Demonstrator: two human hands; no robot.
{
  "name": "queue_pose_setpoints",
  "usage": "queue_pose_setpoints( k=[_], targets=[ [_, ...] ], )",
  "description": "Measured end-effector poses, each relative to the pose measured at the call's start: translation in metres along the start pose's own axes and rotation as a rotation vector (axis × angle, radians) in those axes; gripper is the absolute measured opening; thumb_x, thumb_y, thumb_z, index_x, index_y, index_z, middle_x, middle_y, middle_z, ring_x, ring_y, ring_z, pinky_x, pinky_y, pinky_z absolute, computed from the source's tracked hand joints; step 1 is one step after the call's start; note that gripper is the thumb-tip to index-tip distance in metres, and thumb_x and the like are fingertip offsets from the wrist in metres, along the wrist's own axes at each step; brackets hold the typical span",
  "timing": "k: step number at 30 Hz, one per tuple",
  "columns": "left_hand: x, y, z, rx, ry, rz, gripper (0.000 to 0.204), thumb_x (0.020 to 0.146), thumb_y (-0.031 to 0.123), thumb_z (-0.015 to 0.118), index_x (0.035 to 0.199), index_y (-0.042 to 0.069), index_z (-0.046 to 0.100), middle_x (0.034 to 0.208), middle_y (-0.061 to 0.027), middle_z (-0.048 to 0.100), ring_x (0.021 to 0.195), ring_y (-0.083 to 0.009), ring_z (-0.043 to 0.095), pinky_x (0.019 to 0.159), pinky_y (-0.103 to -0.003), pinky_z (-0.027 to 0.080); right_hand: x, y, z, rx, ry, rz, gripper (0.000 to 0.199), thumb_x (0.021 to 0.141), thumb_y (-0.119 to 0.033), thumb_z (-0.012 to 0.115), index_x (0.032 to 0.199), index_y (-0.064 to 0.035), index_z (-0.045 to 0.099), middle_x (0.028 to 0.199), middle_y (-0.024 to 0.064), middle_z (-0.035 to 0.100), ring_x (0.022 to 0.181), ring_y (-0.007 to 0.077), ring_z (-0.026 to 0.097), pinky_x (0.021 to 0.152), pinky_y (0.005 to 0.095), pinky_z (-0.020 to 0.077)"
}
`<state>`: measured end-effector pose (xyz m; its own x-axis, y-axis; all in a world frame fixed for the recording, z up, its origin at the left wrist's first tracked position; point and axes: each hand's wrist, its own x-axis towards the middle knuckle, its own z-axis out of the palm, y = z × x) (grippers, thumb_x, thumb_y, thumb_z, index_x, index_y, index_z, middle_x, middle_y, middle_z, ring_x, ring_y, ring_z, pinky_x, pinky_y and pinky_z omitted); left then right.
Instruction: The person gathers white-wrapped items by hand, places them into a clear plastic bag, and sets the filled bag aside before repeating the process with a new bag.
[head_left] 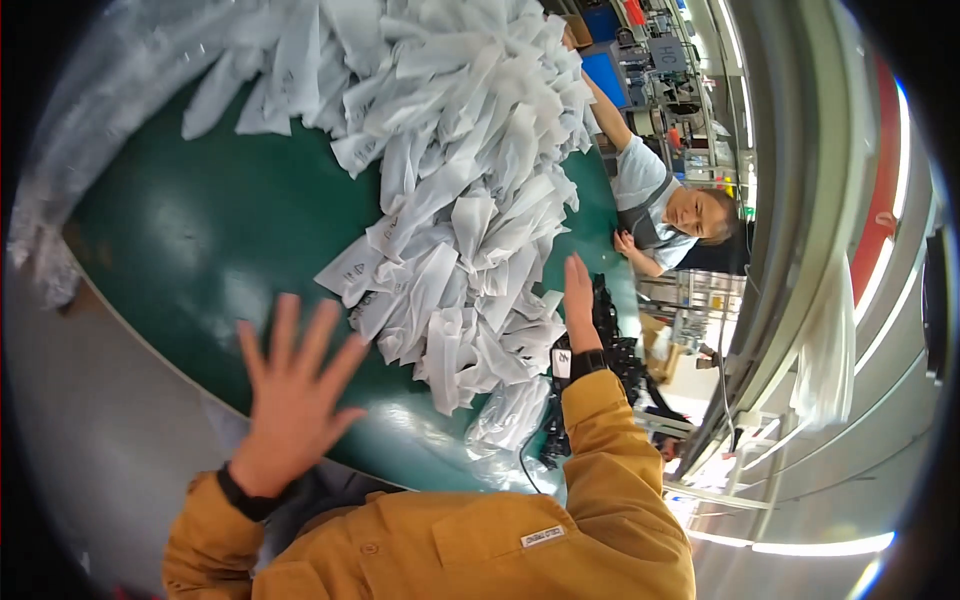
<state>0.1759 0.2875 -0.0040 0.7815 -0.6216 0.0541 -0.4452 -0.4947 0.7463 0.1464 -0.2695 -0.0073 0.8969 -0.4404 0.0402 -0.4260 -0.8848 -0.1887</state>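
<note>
My left hand [294,402] is spread wide above the near edge of the green table, palm down, holding nothing. My right hand [580,302] is stretched out flat, seen edge-on, at the right side of a large heap of white plastic packets [470,190]. Its fingers point away from me and nothing shows in it; whether it touches the packets I cannot tell. Dark handwritten marks show on some packets. A bundle of black cables [612,335] lies just right of my right hand. Nearer to me is a clear-wrapped white packet [508,418].
The green tabletop [220,220] has a curved near edge. Clear plastic sheeting [110,130] hangs over its left side. Across the table on the right, a co-worker [650,205] in a light shirt and dark apron reaches toward the heap. Shelving with blue bins [605,75] stands behind.
</note>
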Motion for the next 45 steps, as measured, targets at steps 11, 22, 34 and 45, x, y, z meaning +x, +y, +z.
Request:
queue_pose_setpoints(
  k=[11,22,34,45],
  targets=[
    [0.069,0.067,0.096,0.258,-0.266,0.712,0.063,0.075,0.030,0.072,0.134,0.028,0.051,0.155,-0.0064,0.024,0.145,-0.0334,0.015,0.099,-0.079,0.015,-0.069,-0.081,0.051,-0.012,-0.076,0.443,0.061,0.094,-0.059,0.034,0.136,-0.0178,0.052,0.140,0.0114,0.049,0.130,0.0464,0.036,0.102,0.0602,0.0318],
    [0.073,0.016,0.052,0.500,-0.255,0.723,0.056,0.078,0.015,0.066,0.131,0.025,0.053,0.151,-0.0044,0.033,0.144,-0.0291,0.022,0.112,-0.063,0.015,-0.103,-0.184,0.038,0.063,-0.044,0.473,0.066,0.089,-0.064,0.040,0.131,-0.0163,0.058,0.138,0.0116,0.051,0.126,0.0500,0.035,0.099,0.0651,0.0295],
    [0.039,-0.046,-0.063,0.229,-0.071,0.193,0.064,0.079,0.034,0.071,0.136,0.016,0.049,0.151,-0.0140,0.030,0.143,-0.0377,0.020,0.112,-0.061,0.013,0.003,-0.227,-0.063,0.306,0.346,-0.238,0.033,0.086,-0.028,0.067,0.110,-0.0058,0.064,0.113,0.0187,0.059,0.110,0.0371,0.053,0.094,0.0426,0.0418],
    [0.038,-0.090,-0.091,0.352,-0.046,-0.023,0.072,0.076,0.053,0.067,0.136,0.017,0.051,0.150,-0.0213,0.030,0.140,-0.0386,0.027,0.109,-0.068,0.012,0.298,-0.361,0.000,0.028,0.123,-0.142,0.059,0.084,-0.053,0.061,0.132,-0.0191,0.055,0.141,0.0168,0.044,0.131,0.0366,0.040,0.105,0.0487,0.0355]
  ],
)
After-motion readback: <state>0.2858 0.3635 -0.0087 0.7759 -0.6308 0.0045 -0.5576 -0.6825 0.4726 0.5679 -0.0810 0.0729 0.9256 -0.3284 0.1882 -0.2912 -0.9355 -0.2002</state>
